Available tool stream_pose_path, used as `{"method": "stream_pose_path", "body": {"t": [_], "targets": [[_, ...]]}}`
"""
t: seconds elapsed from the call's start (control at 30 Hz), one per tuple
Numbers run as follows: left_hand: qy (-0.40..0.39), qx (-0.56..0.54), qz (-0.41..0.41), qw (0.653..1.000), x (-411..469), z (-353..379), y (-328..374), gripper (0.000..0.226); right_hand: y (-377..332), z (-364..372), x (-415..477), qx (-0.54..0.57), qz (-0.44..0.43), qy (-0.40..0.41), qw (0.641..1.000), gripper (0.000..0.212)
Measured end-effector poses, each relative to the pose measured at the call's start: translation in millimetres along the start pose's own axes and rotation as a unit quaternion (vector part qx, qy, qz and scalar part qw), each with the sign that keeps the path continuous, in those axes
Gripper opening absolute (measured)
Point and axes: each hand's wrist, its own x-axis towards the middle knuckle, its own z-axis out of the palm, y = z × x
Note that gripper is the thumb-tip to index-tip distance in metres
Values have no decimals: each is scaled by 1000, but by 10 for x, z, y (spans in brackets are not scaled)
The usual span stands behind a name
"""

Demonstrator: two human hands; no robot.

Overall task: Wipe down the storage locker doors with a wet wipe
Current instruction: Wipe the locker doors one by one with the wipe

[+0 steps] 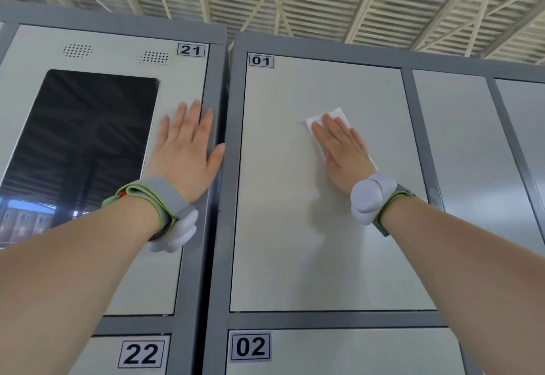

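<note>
- Right hand (343, 150), centre-right of frame: flat, fingers straight and close together, pressing white wet wipe (333, 121) against door 01 (295, 227).
- Left hand (188, 150), centre-left: flat on door 21 (182, 85), fingers slightly spread, thumb on the grey frame (219, 212).
- Dark screen (85, 144) at left.
</note>
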Motion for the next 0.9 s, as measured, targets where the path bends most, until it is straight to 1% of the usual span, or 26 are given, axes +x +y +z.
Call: {"method": "stream_pose_path", "body": {"t": [0.07, 0.13, 0.23, 0.3, 0.37, 0.47, 0.57, 0.67, 0.77, 0.83, 0.9], "targets": [[6, 6, -12, 1000, -45, -4, -117, 80, -45, 1, 91, -4, 18, 7, 1000, 61], [0, 3, -14, 1000, -101, 7, -175, 79, -124, 22, 126, -7, 13, 12, 1000, 62], [-2, -1, -25, 1000, -132, 44, -188, 62, -259, 93, 91, -9, -15, 22, 1000, 62], [3, -4, -25, 1000, -137, 64, -184, 57, -326, 148, 31, -5, -42, 27, 999, 63], [12, -6, -21, 1000, -144, 79, -193, 59, -361, 197, -39, -2, -76, 31, 997, 65], [17, -11, -18, 1000, -158, 82, -212, 65, -370, 201, -111, 5, -106, 11, 994, 65], [25, -15, -15, 999, -167, 81, -222, 66, -355, 155, -76, 9, -99, 3, 995, 61], [36, -18, -8, 999, -179, 85, -234, 68, -384, 106, 73, -4, -53, 9, 999, 58], [34, -24, -14, 999, -182, 92, -231, 65, -500, 109, 198, -13, -21, 12, 1000, 60], [40, -27, -13, 999, -185, 94, -228, 64, -599, 165, 199, -13, -38, 21, 999, 61], [42, -28, -10, 999, -190, 94, -228, 64, -662, 243, 146, -9, -73, 34, 997, 62]]}}
